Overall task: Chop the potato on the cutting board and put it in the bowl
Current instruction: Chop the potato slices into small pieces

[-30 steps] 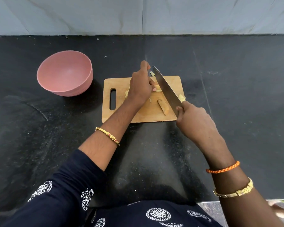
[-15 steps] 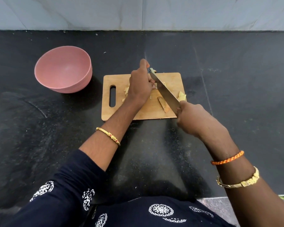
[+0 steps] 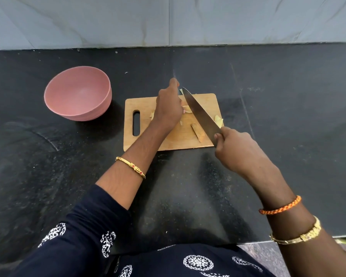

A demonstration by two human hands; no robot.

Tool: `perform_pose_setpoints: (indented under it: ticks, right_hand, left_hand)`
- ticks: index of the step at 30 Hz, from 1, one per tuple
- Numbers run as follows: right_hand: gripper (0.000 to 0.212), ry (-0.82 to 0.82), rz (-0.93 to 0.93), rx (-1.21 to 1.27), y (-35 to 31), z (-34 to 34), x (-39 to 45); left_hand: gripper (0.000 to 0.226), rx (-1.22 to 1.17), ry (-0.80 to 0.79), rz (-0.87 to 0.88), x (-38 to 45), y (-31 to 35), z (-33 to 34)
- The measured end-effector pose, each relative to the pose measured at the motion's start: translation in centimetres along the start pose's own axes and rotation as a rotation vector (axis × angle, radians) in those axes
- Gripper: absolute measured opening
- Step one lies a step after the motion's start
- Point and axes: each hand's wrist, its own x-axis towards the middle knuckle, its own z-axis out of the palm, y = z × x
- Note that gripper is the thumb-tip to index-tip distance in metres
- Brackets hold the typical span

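Black stone counter [image 3: 278,126] against a pale tiled wall, wooden cutting board [image 3: 168,140] set square in front of the person, handle slot to the left. Pink bowl [image 3: 78,92] sits well left of the board, nothing in it, likely parked within reach for the transfer later. Left hand [image 3: 168,108] curled down over the potato [image 3: 187,109], pinning it on the board so it doesn't roll; only a pale sliver of it shows beside the fingers, most is hidden under the hand. Right hand [image 3: 236,148] clenched round the handle of the knife [image 3: 200,114], blade angled across the board with tip at the far edge, close against the left hand's fingers, so a guided cut. Cut pieces lie loose: a strip of peel or skin-on piece [image 3: 198,132] near the board's front, pale chunks [image 3: 218,119] at the right edge. Judged: mid-chop, nothing bowled yet. Risk is blade nicking the guiding fingers.
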Motion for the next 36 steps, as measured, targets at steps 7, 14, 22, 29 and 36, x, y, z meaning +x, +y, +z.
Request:
perform_pose_setpoints:
  ticks: [7, 14, 22, 29, 36]
  right_hand:
    - [0.017, -0.012, 0.031, 0.111, -1.5, 1.2, 0.7]
    - [0.026, 0.036, 0.036, 0.154, -2.3, 2.7, 1.5]
    - [0.009, -0.019, 0.085, 0.056, -2.9, 4.7, 1.8]
    - [0.005, -0.087, 0.078, -0.015, -2.0, 4.2, 0.5]
    - [0.009, 0.055, 0.041, 0.040, -2.0, 2.6, 0.7]
  left_hand:
    - [0.051, 0.028, -0.045, 0.018, 0.6, -0.1, -0.5]
    - [0.047, 0.019, -0.030, 0.029, 0.6, -0.6, -0.2]
    - [0.046, 0.004, -0.008, 0.063, 0.0, -0.6, -0.4]
    - [0.049, 0.017, -0.002, 0.049, 0.0, -0.6, -0.2]
    - [0.050, 0.024, -0.025, 0.050, 0.0, -0.5, -0.2]
